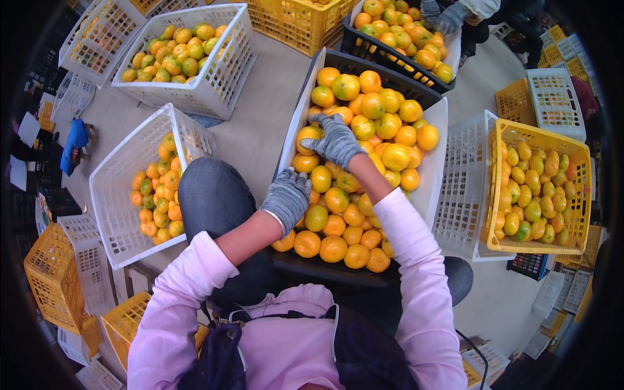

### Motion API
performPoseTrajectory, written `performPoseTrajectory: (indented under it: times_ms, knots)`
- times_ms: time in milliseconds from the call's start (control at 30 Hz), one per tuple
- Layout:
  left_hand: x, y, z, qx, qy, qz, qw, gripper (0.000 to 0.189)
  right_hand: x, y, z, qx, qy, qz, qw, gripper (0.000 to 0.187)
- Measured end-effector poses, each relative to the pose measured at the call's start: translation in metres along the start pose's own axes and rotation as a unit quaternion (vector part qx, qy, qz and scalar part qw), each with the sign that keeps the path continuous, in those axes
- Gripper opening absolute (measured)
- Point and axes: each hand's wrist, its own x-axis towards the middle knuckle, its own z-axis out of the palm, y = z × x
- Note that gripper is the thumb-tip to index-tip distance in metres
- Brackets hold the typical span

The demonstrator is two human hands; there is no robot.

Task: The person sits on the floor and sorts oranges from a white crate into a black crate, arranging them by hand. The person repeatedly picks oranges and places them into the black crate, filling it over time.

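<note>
A dark crate [387,73] with a pale liner [435,161] stands before me, heaped with orange mandarins [373,105], some tinged green. My right hand [337,140], in a grey knit glove, reaches over the fruit with thumb and fingers apart. A mandarin [307,146] lies by its thumb; no firm grip shows. At the crate's left side, my left hand [287,197], gloved alike, rests palm down with bent fingers touching the fruit. Its palm is hidden, so whether it holds a mandarin is unclear.
White crates of mandarins [165,109] [105,195] stand to the left. On the right, a yellow crate [495,185] of mandarins sits on a white crate [460,190]. Ahead, another person's gloved hands [451,18] are at a black crate [375,51] of fruit.
</note>
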Motion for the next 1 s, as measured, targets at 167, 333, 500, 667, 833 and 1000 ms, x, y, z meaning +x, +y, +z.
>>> performPoseTrajectory:
  times_ms: [167, 333, 500, 667, 833, 1000]
  knots:
    - [0.002, 0.001, -0.002, -0.02, -0.006, -0.005, 1.0, 0.042, 0.007, -0.002, -0.015, -0.096, -0.2, -0.058, 0.973, 0.083]
    - [-0.002, 0.001, -0.001, -0.027, 0.009, -0.009, 1.0, 0.039, 0.012, -0.021, -0.02, -0.165, -0.253, -0.111, 0.947, 0.075]
    - [-0.001, 0.0, 0.001, -0.067, 0.032, -0.023, 0.997, 0.037, 0.04, -0.018, -0.018, -0.015, -0.466, 0.002, 0.885, 0.06]
    - [0.002, 0.0, 0.004, -0.097, 0.036, -0.036, 0.994, 0.033, 0.047, 0.009, -0.006, -0.003, -0.529, -0.094, 0.843, 0.086]
    - [0.005, -0.001, 0.002, -0.108, 0.057, -0.052, 0.991, 0.029, 0.048, 0.019, -0.018, 0.062, -0.469, -0.126, 0.872, 0.079]
    - [0.003, -0.002, -0.002, -0.076, 0.087, -0.027, 0.993, 0.028, 0.042, 0.008, -0.031, -0.067, -0.346, -0.079, 0.932, 0.071]
